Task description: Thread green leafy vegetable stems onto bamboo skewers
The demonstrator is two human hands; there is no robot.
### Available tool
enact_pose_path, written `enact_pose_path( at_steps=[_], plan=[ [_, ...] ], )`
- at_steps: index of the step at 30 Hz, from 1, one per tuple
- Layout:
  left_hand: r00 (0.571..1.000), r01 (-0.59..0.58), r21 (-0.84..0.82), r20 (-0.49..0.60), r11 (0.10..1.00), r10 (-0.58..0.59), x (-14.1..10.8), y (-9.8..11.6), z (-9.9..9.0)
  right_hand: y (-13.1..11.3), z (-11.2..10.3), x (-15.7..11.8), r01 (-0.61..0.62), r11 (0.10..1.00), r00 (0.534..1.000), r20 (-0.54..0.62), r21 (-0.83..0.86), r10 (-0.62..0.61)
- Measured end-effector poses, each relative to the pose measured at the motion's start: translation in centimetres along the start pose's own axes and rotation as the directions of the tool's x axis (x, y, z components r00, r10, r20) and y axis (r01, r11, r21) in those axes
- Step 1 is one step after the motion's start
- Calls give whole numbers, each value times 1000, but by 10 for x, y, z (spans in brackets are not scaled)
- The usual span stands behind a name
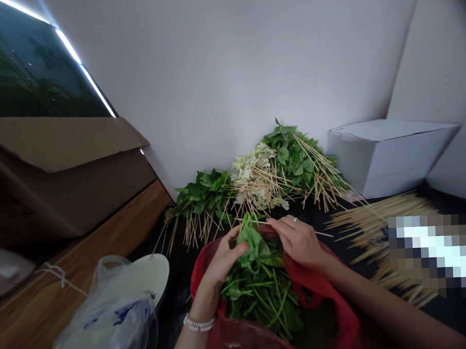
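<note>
My left hand [226,257] is closed round a small bunch of leafy greens [254,245], thumb laid across the leaves. In my right hand [299,238], which wears a ring, a thin wooden skewer [323,235] is pinched; its near end sticks out to the right and its other end meets the stems of the bunch. Both hands are above an open red plastic bag [240,331], which holds more loose greens [257,302]. Whether the skewer tip has passed through the stems I cannot make out.
Behind the bag lie piles of skewered greens [205,191], skewered pale cabbage [256,168] and more skewered greens [294,156]. Loose skewers [389,214] spread at right by a white box [398,159]. At left are a white bowl [160,273], a clear plastic bag [108,324] and a cardboard box [82,186].
</note>
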State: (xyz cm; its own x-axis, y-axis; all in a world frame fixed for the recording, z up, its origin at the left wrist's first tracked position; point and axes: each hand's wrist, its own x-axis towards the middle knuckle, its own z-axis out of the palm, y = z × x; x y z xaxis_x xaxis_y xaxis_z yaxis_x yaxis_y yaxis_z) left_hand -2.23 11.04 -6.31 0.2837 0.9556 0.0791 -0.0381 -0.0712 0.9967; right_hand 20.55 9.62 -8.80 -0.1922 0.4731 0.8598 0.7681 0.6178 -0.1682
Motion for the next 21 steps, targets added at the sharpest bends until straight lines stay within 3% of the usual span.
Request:
enact_pose_path(
  at_steps=[4, 8, 11, 17, 21],
  plan=[
    [994, 11, 28, 110, 1000, -14, -2, -1, 0, 9, -10, 12, -155, 978, 980, -105, 141, 170],
    [991, 7, -11, 132, 1000, -5, 0, -1, 1, 22, -16, 18, -294, 921, 918, -194, 256, 347],
    [992, -2, -31, 127, 1000, 6, 0, 0, 3, 23, -14, 18, -340, 884, 893, -185, 319, 410],
    [1000, -8, -104, -4, 995, 8, 1, 6, 1, 9, -11, 16, -320, 854, 903, -141, 410, 406],
    [986, -71, -182, -163, 981, 41, 10, 27, -15, 6, -15, 18, -301, 827, 904, -135, 474, 407]
  ],
)
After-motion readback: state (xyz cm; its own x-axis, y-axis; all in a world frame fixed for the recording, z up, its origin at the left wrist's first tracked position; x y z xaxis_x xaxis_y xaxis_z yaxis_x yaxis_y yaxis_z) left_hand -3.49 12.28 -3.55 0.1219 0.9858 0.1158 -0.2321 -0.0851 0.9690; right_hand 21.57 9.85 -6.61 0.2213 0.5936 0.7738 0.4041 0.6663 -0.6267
